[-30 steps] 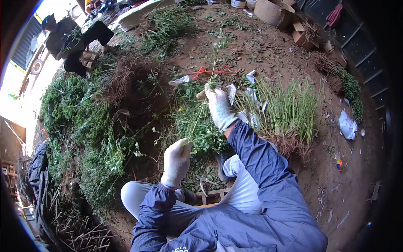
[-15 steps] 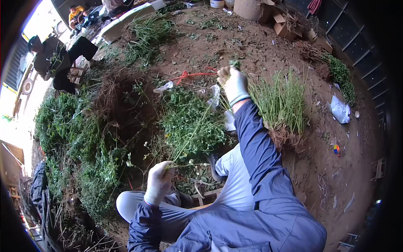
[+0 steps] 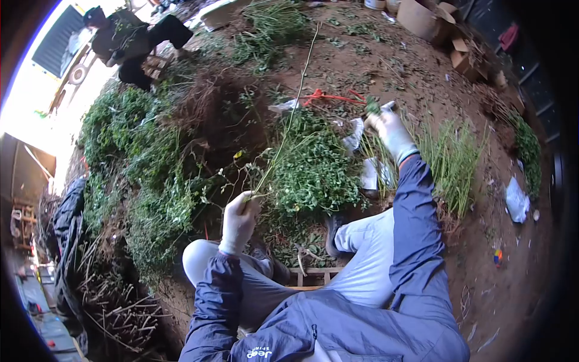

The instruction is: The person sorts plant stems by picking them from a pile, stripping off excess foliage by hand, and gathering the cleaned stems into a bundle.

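My left hand (image 3: pixel 238 220), in a whitish glove, is closed around the lower end of a long thin plant stem (image 3: pixel 294 114). The stem slants up and away, mostly bare, with thin pale side shoots (image 3: pixel 238 172) near my fist. My right hand (image 3: pixel 391 134), also gloved, is closed around a small tuft of green leaves (image 3: pixel 372 106) at its fingertips. A small greyish piece shows beside that hand, too unclear to name. Between and beyond my hands lies a heap of leafy green plants (image 3: pixel 316 166). Red twine (image 3: pixel 319 95) lies behind it.
Bare upright stems (image 3: pixel 455 163) stand in a bundle at my right. A big pile of uprooted leafy plants (image 3: pixel 145 157) is on the left. Another person (image 3: pixel 129 45) sits at the upper left. Cardboard boxes (image 3: pixel 467 63) and a white plastic bag (image 3: pixel 517 200) lie on the right.
The stem, earlier stretched between both hands, now points up and away from my left hand alone. The right hand has come off it with leaves in its fingers. My view has shifted left.
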Tool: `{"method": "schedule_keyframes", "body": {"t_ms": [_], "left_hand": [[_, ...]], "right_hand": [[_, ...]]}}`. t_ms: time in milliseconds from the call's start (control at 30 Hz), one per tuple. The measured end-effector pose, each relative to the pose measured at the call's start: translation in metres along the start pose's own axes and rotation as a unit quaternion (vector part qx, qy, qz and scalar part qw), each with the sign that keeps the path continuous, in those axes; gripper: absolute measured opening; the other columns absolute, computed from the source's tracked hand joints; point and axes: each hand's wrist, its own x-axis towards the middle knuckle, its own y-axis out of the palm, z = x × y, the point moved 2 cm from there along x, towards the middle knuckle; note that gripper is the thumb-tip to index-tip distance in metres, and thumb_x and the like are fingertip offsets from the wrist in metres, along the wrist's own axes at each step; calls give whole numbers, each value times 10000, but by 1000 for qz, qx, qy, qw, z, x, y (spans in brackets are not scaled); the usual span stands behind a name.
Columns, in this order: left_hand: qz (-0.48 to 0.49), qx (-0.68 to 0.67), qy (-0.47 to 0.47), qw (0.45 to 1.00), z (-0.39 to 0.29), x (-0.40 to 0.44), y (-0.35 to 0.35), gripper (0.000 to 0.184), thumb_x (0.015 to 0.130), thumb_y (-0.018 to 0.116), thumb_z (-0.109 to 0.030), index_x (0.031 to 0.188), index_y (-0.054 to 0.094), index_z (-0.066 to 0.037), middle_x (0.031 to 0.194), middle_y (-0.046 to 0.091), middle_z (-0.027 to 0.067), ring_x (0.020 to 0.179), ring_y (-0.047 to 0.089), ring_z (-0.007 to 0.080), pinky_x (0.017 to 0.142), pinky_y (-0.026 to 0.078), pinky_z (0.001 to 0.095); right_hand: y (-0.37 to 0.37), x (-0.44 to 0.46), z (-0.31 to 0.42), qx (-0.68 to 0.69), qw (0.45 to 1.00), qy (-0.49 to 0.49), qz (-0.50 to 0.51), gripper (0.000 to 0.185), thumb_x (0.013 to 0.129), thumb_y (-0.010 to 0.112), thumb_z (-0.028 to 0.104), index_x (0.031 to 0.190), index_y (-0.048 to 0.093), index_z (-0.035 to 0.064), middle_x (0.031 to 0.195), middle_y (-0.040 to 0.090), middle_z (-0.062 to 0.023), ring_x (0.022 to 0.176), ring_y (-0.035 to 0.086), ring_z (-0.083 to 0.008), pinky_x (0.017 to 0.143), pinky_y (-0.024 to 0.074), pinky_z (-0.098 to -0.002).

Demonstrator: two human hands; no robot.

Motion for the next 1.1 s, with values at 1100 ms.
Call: {"method": "schedule_keyframes", "body": {"t_ms": [1100], "left_hand": [[-103, 348, 219, 906, 4, 10, 3, 190, 805, 717, -70, 990, 673, -81, 819, 646, 131, 783, 652, 362, 691, 501, 471]], "right_hand": [[112, -47, 163, 213, 960, 84, 161, 219, 1046, 642, 230, 1070, 731, 32, 960, 770, -49, 864, 719, -114, 832, 580, -269]]}}
